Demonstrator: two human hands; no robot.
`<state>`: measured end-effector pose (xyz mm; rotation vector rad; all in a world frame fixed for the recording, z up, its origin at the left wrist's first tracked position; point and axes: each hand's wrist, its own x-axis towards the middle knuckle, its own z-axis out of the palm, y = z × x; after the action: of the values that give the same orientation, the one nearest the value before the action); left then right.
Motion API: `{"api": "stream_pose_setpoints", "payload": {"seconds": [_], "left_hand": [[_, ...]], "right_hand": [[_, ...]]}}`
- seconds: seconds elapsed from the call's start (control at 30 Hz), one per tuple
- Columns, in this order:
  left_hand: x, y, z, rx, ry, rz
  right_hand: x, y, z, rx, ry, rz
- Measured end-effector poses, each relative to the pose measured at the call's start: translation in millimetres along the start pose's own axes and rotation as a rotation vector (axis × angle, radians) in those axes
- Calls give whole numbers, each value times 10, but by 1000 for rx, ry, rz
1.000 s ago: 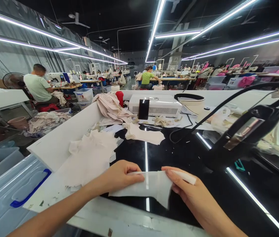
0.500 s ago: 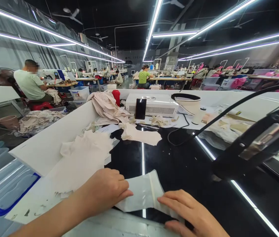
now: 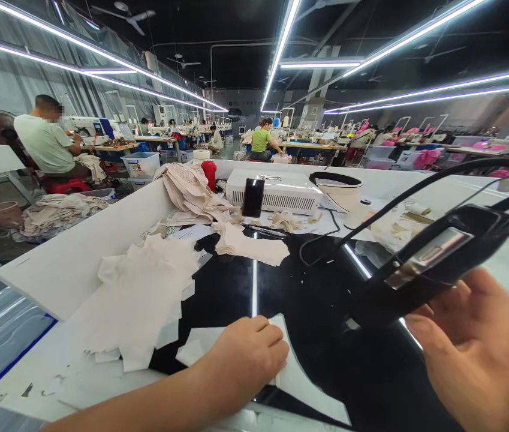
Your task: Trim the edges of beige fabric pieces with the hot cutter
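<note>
My left hand [image 3: 254, 354] presses down with curled fingers on a thin white cut piece [image 3: 297, 372] lying on the glossy black work surface [image 3: 222, 288]. What is under its fingertips is hidden. At the right, my right hand [image 3: 479, 354] is around the underside of a black corded hand tool [image 3: 420, 270] with a metal plate on its side and a short metal tip. Its fingers pass behind the tool and are partly hidden; the thumb shows in front, below the body. The tool is held above the surface, tip pointing down and left.
Pale cut pieces [image 3: 137, 288] are heaped at the left, and a fabric stack [image 3: 254, 243] lies ahead. Behind stand a phone [image 3: 253, 197], a vented white box [image 3: 276, 189] and a round container [image 3: 339, 195]. A black cable [image 3: 398, 195] arches at right. People sew beyond the white partition [image 3: 74, 258].
My right hand has left the white piece and moved right and up to the black tool, which has shifted left. My left hand has slid right across the piece.
</note>
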<state>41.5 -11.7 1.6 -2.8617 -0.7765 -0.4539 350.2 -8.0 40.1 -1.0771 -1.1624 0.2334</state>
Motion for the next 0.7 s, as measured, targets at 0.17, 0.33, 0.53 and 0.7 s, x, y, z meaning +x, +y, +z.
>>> {"api": "stream_pose_setpoints", "payload": {"seconds": [0.17,0.33,0.53,0.7], "left_hand": [[-37,86,17,-21,-4,23],[35,88,58,-23,46,53],[62,99,278,68,142,133],[36,148,348,96,272,117]], "right_hand": [[84,-512,600,235,1,71],[23,-580,889,228,35,15],[-39,-477,1089,298,-44,-16],[-64,-323,1129,381,-94,-19]]}}
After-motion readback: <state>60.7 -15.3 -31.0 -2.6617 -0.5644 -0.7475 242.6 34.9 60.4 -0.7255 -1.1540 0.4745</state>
